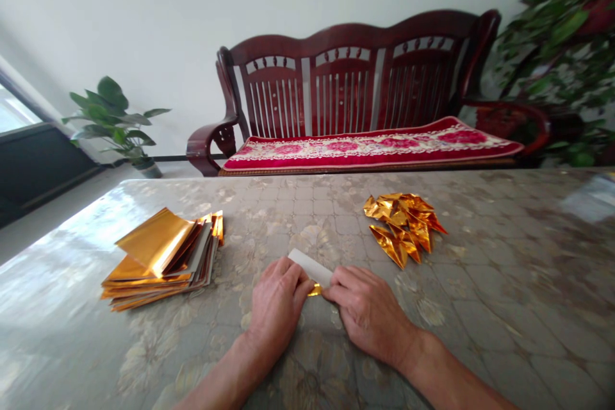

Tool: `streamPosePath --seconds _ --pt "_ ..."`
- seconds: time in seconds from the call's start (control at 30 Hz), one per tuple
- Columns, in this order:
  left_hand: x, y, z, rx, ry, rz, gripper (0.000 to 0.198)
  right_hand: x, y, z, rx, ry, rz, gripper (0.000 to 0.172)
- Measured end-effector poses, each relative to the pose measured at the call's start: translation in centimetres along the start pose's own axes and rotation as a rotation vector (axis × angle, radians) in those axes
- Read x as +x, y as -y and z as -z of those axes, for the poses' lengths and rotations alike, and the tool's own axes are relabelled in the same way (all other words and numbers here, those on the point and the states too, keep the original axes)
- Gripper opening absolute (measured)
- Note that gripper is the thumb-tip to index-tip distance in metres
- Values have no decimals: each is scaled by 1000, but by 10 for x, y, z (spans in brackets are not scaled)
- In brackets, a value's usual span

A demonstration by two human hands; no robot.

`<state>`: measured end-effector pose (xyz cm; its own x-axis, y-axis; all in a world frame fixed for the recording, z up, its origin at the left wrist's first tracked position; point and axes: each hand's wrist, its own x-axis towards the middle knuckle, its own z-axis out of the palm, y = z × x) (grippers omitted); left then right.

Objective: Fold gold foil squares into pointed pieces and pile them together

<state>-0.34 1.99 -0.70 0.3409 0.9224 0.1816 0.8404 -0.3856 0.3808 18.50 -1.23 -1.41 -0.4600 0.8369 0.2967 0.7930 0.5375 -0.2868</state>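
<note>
A small sheet of gold foil paper (311, 266) lies on the table between my hands, its pale back upward and a folded gold strip along the near edge. My left hand (279, 295) is closed with thumb and fingers pressed on the sheet's left part. On the right part, my right hand (365, 307) has its fingers closed on the same near fold. Both hands rest low at the tabletop and cover the sheet's ends. To the left sits a loose stack of gold foil sheets (154, 256). A pile of folded gold foil pieces (406, 224) lies to the right.
The table (307, 359) has a patterned cover with a glossy surface. Clear plastic (590, 197) lies at its right edge. Beyond stand a dark red wooden bench (343, 86) with a red floral cushion (369, 146), a potted plant (115, 118) and a leafy plant (562, 45).
</note>
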Motion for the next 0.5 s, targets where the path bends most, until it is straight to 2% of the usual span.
streamPosePath --seconds 0.23,0.5 --pt "3 -3 3 83 45 -22 19 1 0 -1 49 -43 24 24" --pt "2 -3 1 146 57 -25 16 2 0 0 100 -15 30 24"
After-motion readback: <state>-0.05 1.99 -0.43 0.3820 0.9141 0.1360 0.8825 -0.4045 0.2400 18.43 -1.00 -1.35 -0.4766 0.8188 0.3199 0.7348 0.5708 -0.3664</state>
